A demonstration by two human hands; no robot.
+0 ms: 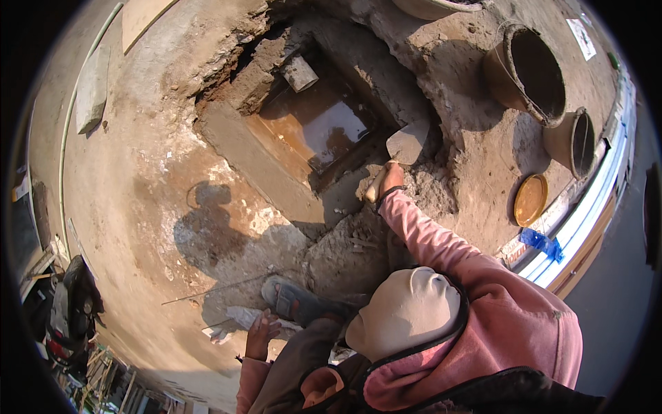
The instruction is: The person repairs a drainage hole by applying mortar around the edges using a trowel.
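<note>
My right hand [392, 178], at the end of a pink sleeve, is closed round the wooden handle of a trowel [408, 143]. Its flat grey blade is over the near right corner of a square pit's mortar-coated rim [276, 162]. Murky water [310, 127] lies in the pit and reflects light. A pale pipe end [300, 74] juts out at the pit's far side. Close to my sandalled foot [293, 301], my left hand [261, 336] is raised with its fingers apart, holding nothing. A crumpled whitish scrap [243, 316] lies beside it.
Broken ground surrounds the pit. At right stand a large bucket [527, 72], a smaller bucket [571, 143], a brown dish [530, 200] and a blue plastic item [543, 245]. A thin rod [214, 286] lies near my foot. A pale block [92, 90] and motorcycle [69, 310] are at left.
</note>
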